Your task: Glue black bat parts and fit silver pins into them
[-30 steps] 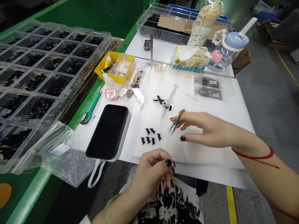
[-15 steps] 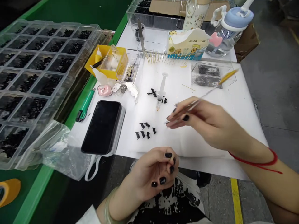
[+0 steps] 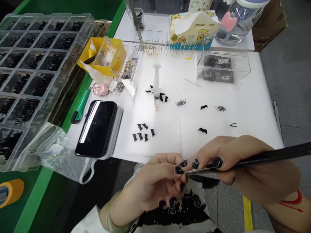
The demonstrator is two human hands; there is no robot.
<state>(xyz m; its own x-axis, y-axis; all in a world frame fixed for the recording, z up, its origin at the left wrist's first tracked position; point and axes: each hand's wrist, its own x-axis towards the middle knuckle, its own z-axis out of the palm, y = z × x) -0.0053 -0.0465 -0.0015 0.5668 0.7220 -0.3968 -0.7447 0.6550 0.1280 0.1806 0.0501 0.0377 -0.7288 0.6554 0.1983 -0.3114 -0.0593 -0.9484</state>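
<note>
My right hand (image 3: 243,158) grips a pair of dark tweezers (image 3: 272,154), whose thin tip points left to my left fingertips. My left hand (image 3: 160,181) is in front of the table edge, with thumb and index finger pinched together at that tip. Whatever lies in the pinch is too small to make out. Above my hands, small black bat-shaped pieces (image 3: 140,137) are in a group on the white padded surface. Two more black pieces, an upper one (image 3: 203,107) and a lower one (image 3: 202,130), are near my right hand. A syringe (image 3: 156,87) lies among other black bits.
Small piles of silvery bits (image 3: 181,103) dot the white surface. Thin sticks (image 3: 167,49) stand upright before a tissue pack (image 3: 194,29). A clear box (image 3: 240,66) is at the right; a phone (image 3: 97,129), green cutter (image 3: 81,105) and compartment tray (image 3: 54,72) are at the left.
My right hand has come down and toward me, bringing the tool's tip to my left fingers. My left hand stays pinched in nearly the same place. The view has shifted slightly.
</note>
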